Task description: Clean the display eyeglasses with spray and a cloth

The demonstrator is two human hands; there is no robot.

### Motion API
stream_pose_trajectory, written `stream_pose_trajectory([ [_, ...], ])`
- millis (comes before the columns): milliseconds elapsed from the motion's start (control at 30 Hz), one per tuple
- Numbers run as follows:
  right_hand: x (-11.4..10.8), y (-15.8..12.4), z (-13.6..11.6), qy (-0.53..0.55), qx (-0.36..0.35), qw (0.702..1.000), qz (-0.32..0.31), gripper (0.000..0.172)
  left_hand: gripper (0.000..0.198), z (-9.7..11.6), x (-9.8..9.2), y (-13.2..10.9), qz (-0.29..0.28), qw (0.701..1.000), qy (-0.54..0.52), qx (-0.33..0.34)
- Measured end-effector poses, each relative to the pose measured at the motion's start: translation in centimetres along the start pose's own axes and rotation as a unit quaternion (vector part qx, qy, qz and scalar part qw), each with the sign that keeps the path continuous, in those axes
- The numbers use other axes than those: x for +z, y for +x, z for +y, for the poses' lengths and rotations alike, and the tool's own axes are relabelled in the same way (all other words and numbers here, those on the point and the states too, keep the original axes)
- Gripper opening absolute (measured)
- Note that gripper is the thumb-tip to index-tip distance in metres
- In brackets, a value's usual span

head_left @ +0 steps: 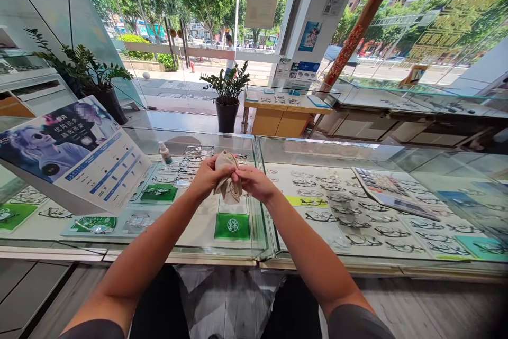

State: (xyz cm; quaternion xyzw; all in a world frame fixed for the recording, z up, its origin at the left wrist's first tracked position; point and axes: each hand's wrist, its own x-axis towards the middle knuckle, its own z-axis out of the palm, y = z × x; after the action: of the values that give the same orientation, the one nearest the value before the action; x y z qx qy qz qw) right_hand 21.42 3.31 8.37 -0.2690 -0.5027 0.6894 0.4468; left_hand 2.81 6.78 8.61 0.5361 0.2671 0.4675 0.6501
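Above the glass display counter, both my hands are closed on a crumpled beige cloth (228, 189). My left hand (208, 175) wraps round its left side, with the thumb lying across the front. My right hand (254, 180) pinches the right side between thumb and fingers. Thin dark lines, perhaps part of an eyeglass frame, show at the cloth's edges, but most of whatever it covers is hidden. Beneath the hands, under the glass, lies a green card (232, 226) with a white emblem. A small spray bottle (165, 153) stands on the counter beyond my left hand.
Rows of eyeglasses (343, 207) fill the glass case (273, 246). A large calculator (391, 193) rests on the right of the counter, a folded advertising stand (75, 154) on the left. Beyond are a potted plant (227, 101) and another display table (273, 117).
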Motion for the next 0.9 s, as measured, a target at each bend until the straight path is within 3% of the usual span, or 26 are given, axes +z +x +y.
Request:
stream_pose_trajectory([
  [200, -0.35, 0.38, 0.35, -0.025, 0.000, 0.999, 0.023, 0.053, 0.056, 0.01, 0.54, 0.12, 0.010, 1.000, -0.027, 0.002],
  [400, -0.15, 0.71, 0.61, -0.058, -0.053, 0.995, 0.053, 0.056, 0.053, -0.07, 0.81, 0.22, 0.009, 0.997, -0.079, -0.020],
  [700, -0.46, 0.58, 0.70, -0.076, -0.063, 0.994, 0.054, 0.052, 0.052, 0.04, 1.02, 0.02, -0.007, 0.994, -0.095, -0.058],
  [900, -0.71, 0.68, 0.72, -0.069, -0.051, 0.996, 0.037, 0.052, 0.053, 0.01, 0.80, -0.14, -0.006, 0.996, -0.078, -0.036],
])
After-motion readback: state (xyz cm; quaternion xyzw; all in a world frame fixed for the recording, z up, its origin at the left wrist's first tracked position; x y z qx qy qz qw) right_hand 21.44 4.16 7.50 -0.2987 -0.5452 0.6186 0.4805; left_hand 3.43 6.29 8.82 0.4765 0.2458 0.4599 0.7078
